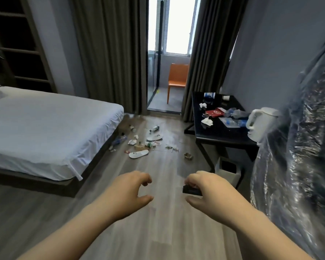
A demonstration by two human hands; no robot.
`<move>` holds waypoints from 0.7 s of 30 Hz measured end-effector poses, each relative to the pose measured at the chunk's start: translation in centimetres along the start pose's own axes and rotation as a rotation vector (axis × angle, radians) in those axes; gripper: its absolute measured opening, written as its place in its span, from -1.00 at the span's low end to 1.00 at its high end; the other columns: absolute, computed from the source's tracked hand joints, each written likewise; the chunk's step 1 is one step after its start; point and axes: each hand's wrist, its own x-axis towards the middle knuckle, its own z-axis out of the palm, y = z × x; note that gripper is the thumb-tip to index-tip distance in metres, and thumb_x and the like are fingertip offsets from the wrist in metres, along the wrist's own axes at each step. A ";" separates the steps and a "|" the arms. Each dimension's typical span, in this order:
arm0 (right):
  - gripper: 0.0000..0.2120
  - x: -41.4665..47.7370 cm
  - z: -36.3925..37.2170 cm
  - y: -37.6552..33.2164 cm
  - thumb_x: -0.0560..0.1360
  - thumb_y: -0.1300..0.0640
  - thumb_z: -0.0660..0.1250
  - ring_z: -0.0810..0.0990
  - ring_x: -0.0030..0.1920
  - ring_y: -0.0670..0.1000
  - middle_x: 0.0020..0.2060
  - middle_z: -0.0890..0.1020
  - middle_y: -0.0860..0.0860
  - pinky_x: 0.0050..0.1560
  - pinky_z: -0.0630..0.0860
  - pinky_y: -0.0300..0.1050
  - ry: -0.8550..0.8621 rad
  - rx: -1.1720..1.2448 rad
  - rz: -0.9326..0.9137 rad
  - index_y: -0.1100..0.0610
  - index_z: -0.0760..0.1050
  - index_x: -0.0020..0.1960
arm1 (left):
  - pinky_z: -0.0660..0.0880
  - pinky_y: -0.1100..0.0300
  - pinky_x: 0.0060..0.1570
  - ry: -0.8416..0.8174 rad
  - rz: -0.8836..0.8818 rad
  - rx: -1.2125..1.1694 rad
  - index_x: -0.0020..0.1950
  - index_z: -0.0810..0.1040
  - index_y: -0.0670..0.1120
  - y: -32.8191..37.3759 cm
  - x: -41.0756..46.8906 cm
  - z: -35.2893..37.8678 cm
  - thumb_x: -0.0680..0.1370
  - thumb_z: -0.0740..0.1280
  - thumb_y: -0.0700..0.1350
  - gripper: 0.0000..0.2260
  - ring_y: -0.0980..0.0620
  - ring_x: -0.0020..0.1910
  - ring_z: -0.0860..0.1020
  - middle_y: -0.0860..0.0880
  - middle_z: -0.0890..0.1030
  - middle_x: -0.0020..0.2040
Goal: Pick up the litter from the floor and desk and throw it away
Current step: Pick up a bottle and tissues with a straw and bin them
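Grey wood floor [163, 241] is flanked by a white-sheeted bed [45, 124] and black desk [221, 132]; daylight is admitted between dark curtains [109, 53].

Your single head camera looked forward and down from standing height, your hands nearest, the floor [158, 231] stretching ahead, bed [45, 128] left, table [219, 134] right, window far off.

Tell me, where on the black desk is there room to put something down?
The near part of the black desk is bare, between the crumpled tissue and the white kettle. Farther back it is crowded: the red paper bag, plastic bottles and another tissue lie close together.
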 end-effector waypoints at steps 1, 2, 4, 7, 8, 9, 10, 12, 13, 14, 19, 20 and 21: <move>-0.68 0.5 -0.3 0.0 0.48 -0.08 0.28 0.51 0.08 -0.08 0.02 0.50 -0.13 0.01 0.42 -0.20 -0.019 0.007 0.020 -0.07 0.45 0.22 | 0.40 0.32 0.10 -0.009 -0.001 0.015 0.26 0.45 0.12 -0.2 0.8 -0.2 0.50 0.32 0.17 -0.64 0.21 0.13 0.48 0.18 0.51 0.15; -0.67 1.3 -0.2 0.2 0.48 -0.08 0.29 0.52 0.09 -0.08 0.04 0.51 -0.13 0.04 0.44 -0.20 -0.035 0.013 0.023 -0.07 0.45 0.23 | 0.39 0.32 0.09 -0.019 0.011 0.008 0.26 0.45 0.12 -0.7 1.4 -0.2 0.50 0.32 0.17 -0.64 0.20 0.12 0.49 0.18 0.51 0.15; -0.67 4.9 0.6 0.5 0.48 -0.09 0.29 0.52 0.09 -0.10 0.04 0.51 -0.13 0.06 0.45 -0.21 -0.004 0.006 0.032 -0.07 0.45 0.23 | 0.39 0.33 0.08 0.001 0.023 -0.003 0.25 0.45 0.12 -3.4 4.2 -0.7 0.50 0.32 0.16 -0.65 0.20 0.12 0.49 0.18 0.51 0.15; -0.68 11.3 0.6 -0.1 0.49 -0.09 0.29 0.51 0.07 -0.11 0.03 0.50 -0.14 0.02 0.43 -0.24 -0.021 0.027 0.064 -0.07 0.45 0.22 | 0.39 0.33 0.09 -0.009 0.031 -0.028 0.25 0.45 0.12 -7.9 9.5 -2.3 0.50 0.31 0.17 -0.66 0.20 0.12 0.48 0.18 0.50 0.15; -0.69 13.2 0.7 0.0 0.49 -0.09 0.29 0.51 0.07 -0.11 0.03 0.50 -0.15 0.01 0.42 -0.25 -0.014 0.027 0.066 -0.08 0.45 0.21 | 0.39 0.33 0.08 -0.009 0.039 -0.035 0.25 0.45 0.13 -9.3 11.0 -2.8 0.50 0.31 0.17 -0.66 0.21 0.11 0.48 0.19 0.50 0.15; -0.69 14.9 0.9 0.1 0.49 -0.10 0.28 0.50 0.07 -0.11 0.03 0.49 -0.16 0.01 0.42 -0.25 -0.031 0.026 0.083 -0.08 0.45 0.22 | 0.40 0.34 0.08 -0.021 0.044 -0.037 0.25 0.45 0.13 -10.4 12.3 -3.2 0.50 0.31 0.17 -0.66 0.22 0.11 0.48 0.19 0.50 0.15; -0.68 16.4 1.1 0.1 0.49 -0.10 0.28 0.50 0.07 -0.12 0.03 0.49 -0.16 0.02 0.42 -0.25 -0.039 0.034 0.096 -0.09 0.44 0.22 | 0.40 0.34 0.08 -0.028 0.054 -0.030 0.25 0.45 0.13 -11.5 13.7 -3.5 0.50 0.31 0.17 -0.66 0.22 0.11 0.48 0.19 0.50 0.15; -0.68 19.4 1.8 0.5 0.49 -0.11 0.29 0.49 0.08 -0.12 0.05 0.50 -0.17 0.04 0.43 -0.25 -0.044 0.050 0.118 -0.10 0.44 0.23 | 0.40 0.32 0.09 -0.029 0.066 -0.034 0.26 0.44 0.12 -13.5 16.6 -3.8 0.51 0.31 0.16 -0.65 0.21 0.13 0.48 0.19 0.50 0.15; -0.67 20.8 1.9 0.8 0.49 -0.11 0.29 0.49 0.08 -0.13 0.06 0.50 -0.17 0.04 0.43 -0.26 -0.053 0.053 0.134 -0.10 0.44 0.24 | 0.40 0.32 0.09 -0.037 0.068 -0.037 0.25 0.44 0.12 -14.2 18.0 -3.9 0.50 0.31 0.16 -0.65 0.20 0.13 0.48 0.18 0.50 0.15; -0.67 22.1 2.0 1.2 0.49 -0.11 0.30 0.49 0.08 -0.13 0.05 0.50 -0.17 0.04 0.43 -0.26 -0.057 0.057 0.150 -0.10 0.44 0.24 | 0.40 0.31 0.08 -0.049 0.067 -0.043 0.25 0.45 0.12 -14.8 19.4 -3.9 0.50 0.32 0.16 -0.65 0.20 0.12 0.48 0.18 0.51 0.15; -0.69 28.6 3.0 4.4 0.48 -0.10 0.29 0.45 -0.02 -0.15 0.00 0.48 -0.17 -0.02 0.38 -0.28 -0.079 0.067 0.170 -0.09 0.46 0.21 | 0.44 0.29 0.03 -0.089 0.080 -0.054 0.24 0.45 0.14 -17.4 26.8 -3.4 0.49 0.32 0.16 -0.66 0.20 0.10 0.49 0.19 0.50 0.14; -0.68 30.0 3.3 5.4 0.48 -0.09 0.29 0.46 0.00 -0.15 -0.01 0.48 -0.17 -0.02 0.38 -0.27 -0.075 0.073 0.169 -0.08 0.46 0.21 | 0.44 0.29 0.03 -0.090 0.083 -0.059 0.24 0.45 0.13 -17.8 28.5 -3.2 0.49 0.33 0.16 -0.66 0.20 0.11 0.49 0.19 0.51 0.15; -0.68 31.4 3.5 6.4 0.48 -0.09 0.28 0.47 0.04 -0.14 0.00 0.48 -0.16 -0.01 0.38 -0.27 -0.076 0.076 0.172 -0.07 0.46 0.21 | 0.44 0.30 0.04 -0.090 0.086 -0.059 0.24 0.45 0.13 -18.2 30.1 -3.1 0.49 0.33 0.16 -0.65 0.21 0.11 0.49 0.19 0.51 0.15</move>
